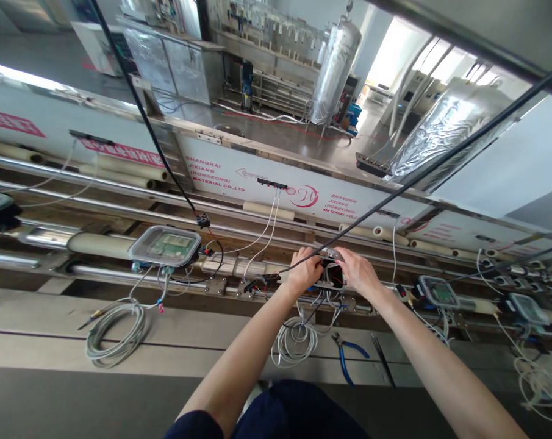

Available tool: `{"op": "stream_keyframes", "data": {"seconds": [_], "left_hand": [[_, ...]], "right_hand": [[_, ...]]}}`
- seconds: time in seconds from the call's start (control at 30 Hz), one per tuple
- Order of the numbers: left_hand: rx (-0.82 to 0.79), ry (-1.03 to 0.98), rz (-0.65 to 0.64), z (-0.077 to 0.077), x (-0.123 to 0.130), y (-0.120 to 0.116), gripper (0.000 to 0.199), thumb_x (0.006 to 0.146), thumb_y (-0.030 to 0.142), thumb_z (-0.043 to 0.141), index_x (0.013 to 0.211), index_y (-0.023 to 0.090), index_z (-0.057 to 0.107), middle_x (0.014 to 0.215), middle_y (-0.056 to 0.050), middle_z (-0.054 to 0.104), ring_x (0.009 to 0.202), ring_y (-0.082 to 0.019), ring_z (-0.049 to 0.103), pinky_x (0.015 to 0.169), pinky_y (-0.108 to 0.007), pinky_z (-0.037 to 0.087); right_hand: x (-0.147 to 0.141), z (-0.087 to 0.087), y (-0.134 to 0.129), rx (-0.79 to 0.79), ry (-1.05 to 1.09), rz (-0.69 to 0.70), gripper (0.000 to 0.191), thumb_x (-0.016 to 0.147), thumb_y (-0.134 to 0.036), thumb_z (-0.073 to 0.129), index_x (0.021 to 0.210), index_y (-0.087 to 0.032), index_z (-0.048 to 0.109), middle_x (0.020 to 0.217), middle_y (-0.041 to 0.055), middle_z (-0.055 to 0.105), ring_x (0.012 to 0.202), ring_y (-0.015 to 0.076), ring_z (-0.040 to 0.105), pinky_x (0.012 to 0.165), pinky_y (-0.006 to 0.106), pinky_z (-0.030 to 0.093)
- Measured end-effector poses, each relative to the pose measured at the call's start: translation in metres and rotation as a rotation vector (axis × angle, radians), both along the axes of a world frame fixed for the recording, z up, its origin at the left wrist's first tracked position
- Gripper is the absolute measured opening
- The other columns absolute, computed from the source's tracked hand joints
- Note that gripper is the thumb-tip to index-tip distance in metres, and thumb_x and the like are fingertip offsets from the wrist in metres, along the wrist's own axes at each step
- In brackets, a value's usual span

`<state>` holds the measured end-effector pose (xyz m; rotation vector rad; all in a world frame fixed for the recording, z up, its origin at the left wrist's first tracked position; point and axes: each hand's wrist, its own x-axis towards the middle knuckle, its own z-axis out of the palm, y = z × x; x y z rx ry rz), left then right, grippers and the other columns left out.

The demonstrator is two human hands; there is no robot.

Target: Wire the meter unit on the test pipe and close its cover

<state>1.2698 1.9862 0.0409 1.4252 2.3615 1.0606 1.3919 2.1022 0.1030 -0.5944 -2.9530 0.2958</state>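
Observation:
Both of my hands are at a small dark junction box (334, 281) with its inside exposed and wires in it. My left hand (304, 269) has its fingers curled over the box's left side; what they pinch is hidden. On the other side, my right hand (358, 271) grips a clear, shiny piece (333, 252) at the box's top edge, which looks like its cover. Grey cables run down from the box to a coil (298, 340) on the metal ledge. Blue-handled pliers (347, 358) and dark tweezers (383, 360) lie to the right of that coil.
Clear-lidded boxes sit along the rails, one at left (166, 246) and another at right (438, 291). A second cable coil (116, 334) lies on the ledge (38, 350). Black cables (422, 177) slant down across the view. Behind the rails stands a printed panel (239, 174).

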Motion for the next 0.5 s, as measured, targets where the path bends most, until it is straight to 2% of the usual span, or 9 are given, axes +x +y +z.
{"op": "stream_keyframes", "data": {"seconds": [0.27,0.5], "left_hand": [[0.056,-0.027,0.077,-0.016,0.006,-0.006,0.02,0.08,0.02,0.051,0.086,0.02,0.071,0.088,-0.008,0.054,0.091,-0.023,0.047,0.082,-0.035,0.04],[0.102,-0.038,0.097,-0.023,0.008,-0.005,0.019,0.081,0.02,0.052,0.086,0.02,0.07,0.088,-0.007,0.052,0.089,-0.022,0.046,0.082,-0.033,0.04]], "right_hand": [[-0.007,0.015,-0.013,0.05,-0.059,0.048,0.029,0.089,-0.021,0.045,0.117,-0.019,0.052,0.112,0.0089,0.063,0.102,0.0209,0.059,0.089,0.032,0.044],[-0.013,0.018,-0.007,0.087,-0.16,0.021,0.027,0.088,-0.019,0.045,0.115,-0.017,0.051,0.11,0.011,0.063,0.098,0.0218,0.06,0.082,0.032,0.044]]}}
